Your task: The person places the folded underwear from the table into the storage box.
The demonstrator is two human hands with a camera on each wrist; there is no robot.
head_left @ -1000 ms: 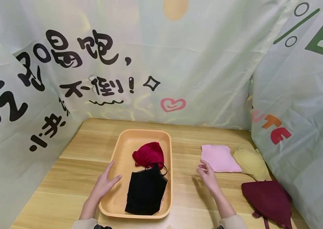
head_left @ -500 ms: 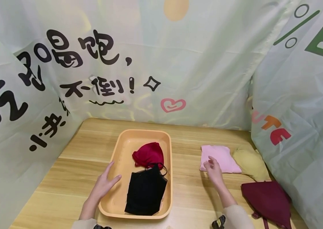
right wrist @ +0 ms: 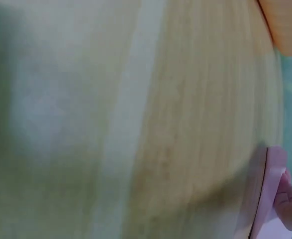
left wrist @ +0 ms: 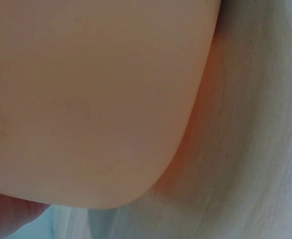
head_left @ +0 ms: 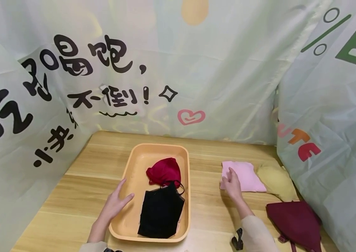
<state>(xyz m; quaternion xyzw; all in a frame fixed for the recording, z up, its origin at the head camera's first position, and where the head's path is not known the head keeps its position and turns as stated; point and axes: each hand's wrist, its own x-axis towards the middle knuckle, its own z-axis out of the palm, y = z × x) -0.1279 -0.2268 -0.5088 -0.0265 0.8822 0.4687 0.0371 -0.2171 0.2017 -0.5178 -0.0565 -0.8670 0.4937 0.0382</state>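
Note:
My left hand point(head_left: 116, 203) is at the left rim of an orange plastic tray point(head_left: 188, 210), its thumb reaching over the inside and its fingers spread along the edge. The left wrist view is mostly filled by the tray's outer wall point(left wrist: 86, 99). Inside the tray lie a red bra point(head_left: 165, 170) and, nearer to me, a black strappy top point(head_left: 161, 211). Over the left part of a folded pink cloth point(head_left: 245, 176) is my right hand point(head_left: 233, 185), fingers loosely bent. In the right wrist view, its fingers point(right wrist: 285, 194) are right at the pink fabric point(right wrist: 269, 194).
To the right of the pink cloth lies a yellow padded garment point(head_left: 277, 182). A maroon garment with straps point(head_left: 296, 222) lies nearer to me, beside the printed curtain point(head_left: 339, 175). The wooden table point(head_left: 206, 199) is bounded by curtains at the back and sides.
My right hand has moved from beside the pink cloth to over its left part, shifting right and then slightly back left. The left hand and the tray have stayed in place.

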